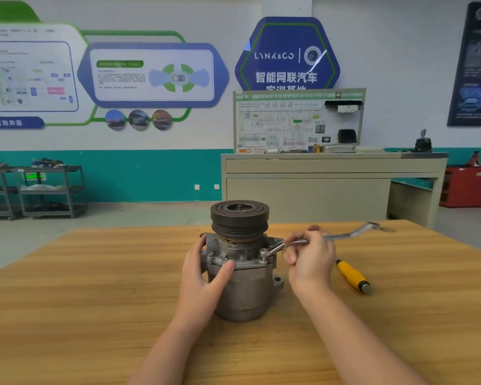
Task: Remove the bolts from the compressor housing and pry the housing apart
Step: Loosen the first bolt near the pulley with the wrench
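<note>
A grey metal compressor [245, 284] stands upright on the wooden table [95, 301], its black grooved pulley [239, 218] on top. My left hand [206, 270] grips the housing's left side, thumb across the front flange. My right hand [311, 254] holds the shaft of a silver ring wrench [342, 235]. The wrench's ring end sits on a bolt [264, 252] at the right of the flange. Another bolt head [210, 255] shows on the flange's left, beside my left fingers.
A yellow-handled screwdriver [351, 276] lies on the table right of my right hand. A small metal ring [386, 230] lies near the wrench's far end. Beyond the table stand a beige bench [331, 184], grey shelf carts [47, 190] and a red cabinet [467, 187].
</note>
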The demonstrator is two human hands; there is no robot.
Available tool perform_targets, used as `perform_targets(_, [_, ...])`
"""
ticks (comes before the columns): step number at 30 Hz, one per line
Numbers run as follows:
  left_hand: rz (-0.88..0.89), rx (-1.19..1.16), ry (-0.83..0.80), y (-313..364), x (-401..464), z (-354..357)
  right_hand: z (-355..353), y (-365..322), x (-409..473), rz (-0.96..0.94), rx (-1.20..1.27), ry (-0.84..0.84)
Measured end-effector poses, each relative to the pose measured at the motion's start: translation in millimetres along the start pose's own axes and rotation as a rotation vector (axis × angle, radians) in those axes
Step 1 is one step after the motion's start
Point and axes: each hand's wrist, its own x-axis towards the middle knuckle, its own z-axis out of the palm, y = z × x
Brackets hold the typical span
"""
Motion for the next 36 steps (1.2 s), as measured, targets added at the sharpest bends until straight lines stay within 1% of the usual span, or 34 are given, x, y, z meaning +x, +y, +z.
perform_targets(2, [-0.004, -0.008, -0.007, -0.5, 0.1, -0.3, 2.3, -2.6, 19.6, 0.238, 0.001, -0.037])
perform_targets(4, [-0.01, -0.013, -0.009, -0.1, 0.1, -0.4, 3.4, -6.3, 32.9, 0.452, -0.021, -0.123])
perform_targets(5, [-0.012, -0.014, -0.008, 0.4, -0.1, -0.4, 2.4, -9.2, 37.7, 0.521, -0.022, -0.172])
perform_targets(7, [-0.013, -0.016, 0.0, 2.4, -0.4, -0.3, -2.1, -15.9, 41.4, 0.553, 0.068, -0.227])
perform_targets(9, [-0.009, -0.025, 0.002, 3.9, -0.8, -0.1, -10.4, -19.3, 37.6, 0.484, 0.24, -0.199])
perform_targets(11, [-0.008, -0.032, -0.001, 4.3, -1.6, -0.1, -20.3, -15.6, 22.8, 0.356, 0.303, -0.164])
perform_targets(13, [-0.013, -0.028, -0.008, 5.3, -2.1, 0.1, -29.3, -3.3, 2.1, 0.146, 0.214, -0.121])
perform_targets(16, [-0.012, -0.023, -0.006, 5.7, -1.8, 0.6, -34.2, 11.7, -27.7, -0.244, 0.012, -0.095])
perform_targets(18, [-0.006, -0.011, 0.0, 5.3, -2.2, 0.7, -32.8, 14.6, -40.5, -0.45, -0.075, -0.158])
perform_targets(21, [0.014, 0.041, 0.035, 8.6, -5.1, 1.8, -32.7, 16.6, -47.4, -0.618, -0.173, -0.274])
perform_targets(24, [0.039, 0.217, 0.152, 17.4, -8.5, 7.7, -35.6, 20.8, -47.1, -0.684, -0.263, -0.347])
perform_targets(26, [0.081, 0.391, 0.216, 25.4, -14.1, 18.0, -35.9, 21.5, -48.1, -0.713, -0.314, -0.345])
perform_targets(28, [0.047, 0.501, 0.235, 34.4, -23.1, 36.9, -33.9, 20.2, -50.2, -0.728, -0.369, -0.324])
perform_targets(32, [-0.053, 0.495, 0.317, 49.1, -30.8, 71.4, -23.0, 12.8, -50.0, -0.672, -0.47, -0.262])
perform_targets(35, [-0.022, 0.469, 0.418, 46.3, -21.6, 79.6, -12.1, 0.5, -44.4, -0.561, -0.57, -0.212])
perform_targets(36, [-0.025, 0.468, 0.418, 44.1, -19.8, 78.2, -10.0, -3.4, -43.2, -0.513, -0.591, -0.208])
